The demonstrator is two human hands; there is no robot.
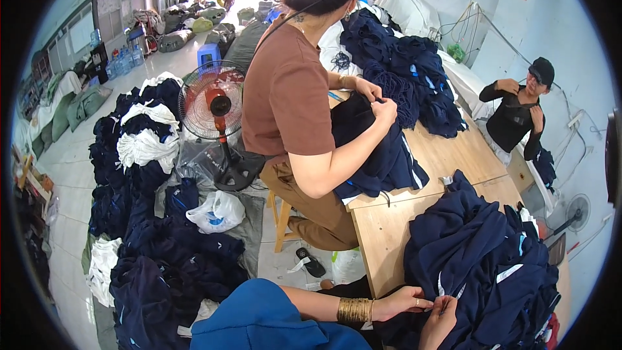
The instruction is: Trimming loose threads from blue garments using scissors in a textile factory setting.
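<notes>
My left hand (403,301), with a gold bangle at the wrist and a ring, pinches the near edge of a heap of navy garments (483,253) with white and light blue stripes. My right hand (440,317) grips the same cloth right beside it. The heap lies on a wooden table (389,227). My blue sleeve fills the lower middle of the view.
A person in a brown top sits on a wooden stool across the table, handling a navy garment (382,155). More navy garments (402,71) lie behind. Another person in black sits at right. A red floor fan (212,104) and bundles of navy and white clothes (139,155) stand on the left.
</notes>
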